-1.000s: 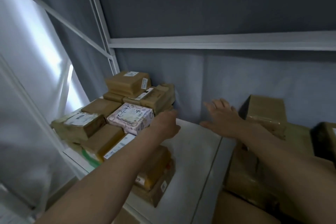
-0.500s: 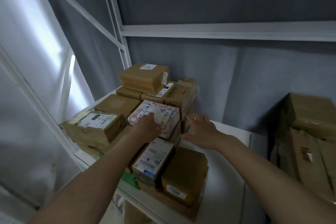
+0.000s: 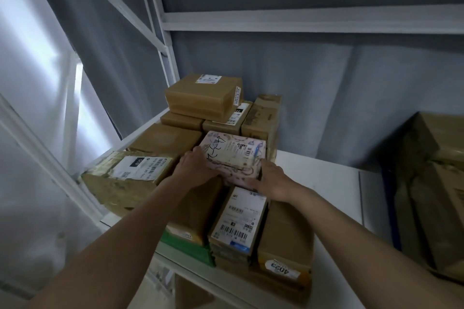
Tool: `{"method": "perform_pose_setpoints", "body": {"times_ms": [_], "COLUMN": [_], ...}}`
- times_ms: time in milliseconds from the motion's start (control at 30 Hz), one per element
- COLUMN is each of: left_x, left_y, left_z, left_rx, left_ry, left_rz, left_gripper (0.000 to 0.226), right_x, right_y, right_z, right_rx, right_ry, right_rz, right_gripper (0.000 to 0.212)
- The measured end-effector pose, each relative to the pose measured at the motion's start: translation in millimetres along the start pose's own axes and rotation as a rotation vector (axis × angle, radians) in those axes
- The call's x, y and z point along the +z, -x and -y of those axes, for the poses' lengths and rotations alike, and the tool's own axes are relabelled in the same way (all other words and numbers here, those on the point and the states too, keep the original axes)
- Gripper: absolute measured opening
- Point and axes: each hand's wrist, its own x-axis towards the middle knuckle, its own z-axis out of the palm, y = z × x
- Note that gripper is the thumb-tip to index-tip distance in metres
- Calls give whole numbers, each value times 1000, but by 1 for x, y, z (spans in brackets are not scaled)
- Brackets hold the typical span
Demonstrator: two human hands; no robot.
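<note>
**As two hands grip a pink box, parcels crowd a white shelf**

Where the view begins, two bare forearms reach up and forward from the bottom edge towards a white metal shelf (image 3: 313, 183). Nearest on it, at the front edge, lies a long flat box (image 3: 283, 241) with a yellow tag reading 4023. Just left of it, a labelled box (image 3: 238, 221) covered in barcodes tops a small stack. A green packet (image 3: 185, 246) sits further left, under a plain brown parcel.

Beyond these, the left hand (image 3: 193, 170) curls its fingers over the near left edge of the pink box (image 3: 236, 155). The right hand (image 3: 272, 178) clasps the near right corner, its fingertips hidden behind the box. The pink box rests on top of the brown parcels in the middle of the pile. It is patterned and carries a white shipping label with dark handwriting.

To its left lies a big box (image 3: 125, 178), heavily taped, with a white label. Behind the pink box more brown parcels are stacked against the back. A top box (image 3: 203, 95) crowns them, and a tall box (image 3: 263, 118) stands on end beside it.

Well apart at the right edge, a second stack (image 3: 431, 183) of large cartons stands in shadow.

Every box is shut, so the contents cannot be seen. A grey curtain (image 3: 326, 78) hangs behind the shelf, and a white rail (image 3: 301, 21) crosses above.
</note>
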Motion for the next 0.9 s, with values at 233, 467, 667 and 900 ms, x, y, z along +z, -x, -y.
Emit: {"method": "perform_pose_setpoints", "body": {"times_ms": [233,467,667,900], "left_x": [-1,-14,-21,-14], "left_y": [-2,17,31,48], "left_z": [-3,-17,-39,-89], "left_rx": [18,80,130,239], "left_ry": [31,-2,52,178], "left_rz": [5,-39,-97,-64], "left_gripper": [92,92,112,99], "right_x": [0,-18,-39,-79], "right_y": [10,32,52,93], "right_z": [26,35,35,22], "right_rx": [-67,-32,69,169], "right_ry": [-428,-602,-613,-641], "right_rz": [-10,-54,-221,-495], "right_gripper": [48,43,50,19]}}
